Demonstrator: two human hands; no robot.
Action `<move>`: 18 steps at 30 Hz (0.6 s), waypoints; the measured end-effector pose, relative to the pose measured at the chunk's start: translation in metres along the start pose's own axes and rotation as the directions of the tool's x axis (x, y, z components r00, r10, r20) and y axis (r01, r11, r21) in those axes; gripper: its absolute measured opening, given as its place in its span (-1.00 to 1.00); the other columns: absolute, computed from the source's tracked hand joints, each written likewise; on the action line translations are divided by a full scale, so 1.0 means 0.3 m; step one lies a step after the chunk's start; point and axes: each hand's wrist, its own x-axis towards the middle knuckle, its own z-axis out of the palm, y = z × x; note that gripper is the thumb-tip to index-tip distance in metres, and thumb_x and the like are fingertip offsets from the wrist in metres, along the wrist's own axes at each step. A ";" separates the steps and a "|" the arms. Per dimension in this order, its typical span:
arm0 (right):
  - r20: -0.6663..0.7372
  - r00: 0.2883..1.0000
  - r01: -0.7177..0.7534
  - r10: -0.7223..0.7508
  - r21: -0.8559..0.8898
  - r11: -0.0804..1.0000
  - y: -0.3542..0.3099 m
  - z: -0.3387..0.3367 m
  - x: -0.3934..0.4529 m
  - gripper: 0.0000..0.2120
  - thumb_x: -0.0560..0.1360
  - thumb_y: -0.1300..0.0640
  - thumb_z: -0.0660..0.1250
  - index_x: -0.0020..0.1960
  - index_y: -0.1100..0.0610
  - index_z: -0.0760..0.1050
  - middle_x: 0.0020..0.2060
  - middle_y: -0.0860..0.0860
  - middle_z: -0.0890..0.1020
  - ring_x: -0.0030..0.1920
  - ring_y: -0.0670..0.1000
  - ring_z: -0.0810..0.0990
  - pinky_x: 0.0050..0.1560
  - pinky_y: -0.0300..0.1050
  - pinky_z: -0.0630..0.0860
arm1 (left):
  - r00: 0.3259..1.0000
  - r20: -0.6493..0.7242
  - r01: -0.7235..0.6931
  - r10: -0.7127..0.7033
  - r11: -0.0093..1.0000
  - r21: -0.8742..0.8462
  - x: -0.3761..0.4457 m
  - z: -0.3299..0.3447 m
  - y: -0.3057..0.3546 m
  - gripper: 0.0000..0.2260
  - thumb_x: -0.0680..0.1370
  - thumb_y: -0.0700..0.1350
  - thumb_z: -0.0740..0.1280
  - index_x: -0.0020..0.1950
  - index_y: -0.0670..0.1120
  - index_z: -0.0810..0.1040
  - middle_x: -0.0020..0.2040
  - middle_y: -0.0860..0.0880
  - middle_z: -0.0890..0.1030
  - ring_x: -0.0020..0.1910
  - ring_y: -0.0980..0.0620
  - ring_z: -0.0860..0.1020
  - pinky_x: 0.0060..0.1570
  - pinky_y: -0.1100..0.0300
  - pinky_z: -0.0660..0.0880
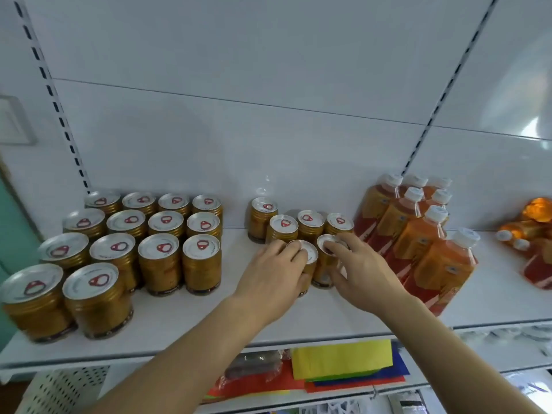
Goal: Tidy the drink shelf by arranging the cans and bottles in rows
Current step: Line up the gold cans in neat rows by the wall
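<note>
On the white shelf (pixel 209 318), several gold cans with silver lids stand in tidy rows on the left (pixel 161 258). A loose cluster of gold cans (pixel 283 225) stands mid-shelf. My left hand (pixel 274 279) grips the front-left can (pixel 309 252) of that cluster from above. My right hand (pixel 358 270) grips the can beside it (pixel 325 264), fingers over its lid. Several orange drink bottles with white caps (pixel 418 237) stand in rows just to the right of my right hand.
More orange bottles (pixel 531 234) lie on their sides at the far right of the shelf. Below the shelf edge lie coloured paper sheets (pixel 340 358) and wrapped items. A perforated white basket (pixel 59 389) sits lower left. The white back panel rises behind the cans.
</note>
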 end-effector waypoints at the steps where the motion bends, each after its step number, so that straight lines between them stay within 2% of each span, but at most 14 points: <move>1: -0.017 1.000 0.010 -0.009 0.031 0.999 0.003 0.000 -0.011 -0.64 0.52 0.01 0.38 0.30 0.03 0.56 0.26 0.03 0.54 0.08 0.21 0.61 -0.02 0.14 0.62 | 1.000 -0.023 0.008 -0.008 1.000 0.000 -0.010 0.005 0.004 -0.68 0.67 0.04 0.29 0.40 -0.03 0.53 0.47 -0.03 0.52 0.36 -0.11 0.46 0.30 -0.08 0.47; 3: -0.067 0.996 0.066 -0.061 0.082 0.994 -0.006 0.000 -0.041 -0.67 0.50 -0.04 0.36 0.23 0.02 0.58 0.20 0.00 0.53 -0.01 0.15 0.61 -0.16 0.09 0.61 | 0.996 -0.085 0.006 -0.007 1.000 -0.014 -0.054 -0.004 -0.002 -0.75 0.64 0.02 0.31 0.28 -0.02 0.59 0.35 0.00 0.59 0.26 -0.09 0.51 0.22 -0.07 0.52; 5: -0.115 0.985 0.146 -0.131 0.133 0.980 -0.049 0.002 -0.070 -0.69 0.49 -0.06 0.37 0.19 0.02 0.59 0.16 -0.01 0.52 -0.05 0.11 0.59 -0.21 0.05 0.59 | 0.990 -0.144 0.003 -0.007 0.999 -0.032 -0.124 -0.034 -0.017 -0.75 0.62 0.04 0.28 0.20 -0.03 0.63 0.26 0.01 0.63 0.21 -0.08 0.54 0.19 -0.05 0.54; 9: -0.181 0.964 0.230 -0.193 0.216 0.949 -0.205 0.024 -0.105 -0.65 0.52 -0.11 0.42 0.25 0.00 0.60 0.20 0.04 0.52 0.04 0.11 0.56 -0.20 0.03 0.58 | 0.978 -0.193 0.077 -0.076 0.997 -0.001 -0.290 -0.097 -0.073 -0.75 0.59 0.02 0.36 0.21 -0.06 0.65 0.26 0.01 0.62 0.31 -0.08 0.52 0.28 -0.04 0.51; 14: -0.185 0.955 0.273 -0.234 0.225 0.936 -0.438 0.070 -0.108 -0.60 0.62 -0.08 0.32 0.39 0.07 0.55 0.28 0.15 0.51 0.14 0.22 0.55 -0.03 0.08 0.62 | 0.970 -0.201 0.168 -0.138 0.976 0.141 -0.452 -0.172 -0.182 -0.72 0.58 0.05 0.39 0.22 -0.05 0.67 0.28 0.01 0.64 0.36 -0.09 0.51 0.31 -0.09 0.49; 18: -0.107 0.960 0.277 -0.259 0.215 0.936 -0.591 0.064 -0.105 -0.51 0.58 -0.04 0.18 0.47 0.08 0.46 0.36 0.17 0.46 0.21 0.23 0.51 0.09 0.12 0.61 | 0.968 -0.179 0.211 -0.173 0.952 0.221 -0.528 -0.225 -0.271 -0.69 0.57 0.09 0.37 0.21 -0.05 0.67 0.27 0.02 0.66 0.33 -0.11 0.51 0.30 -0.10 0.47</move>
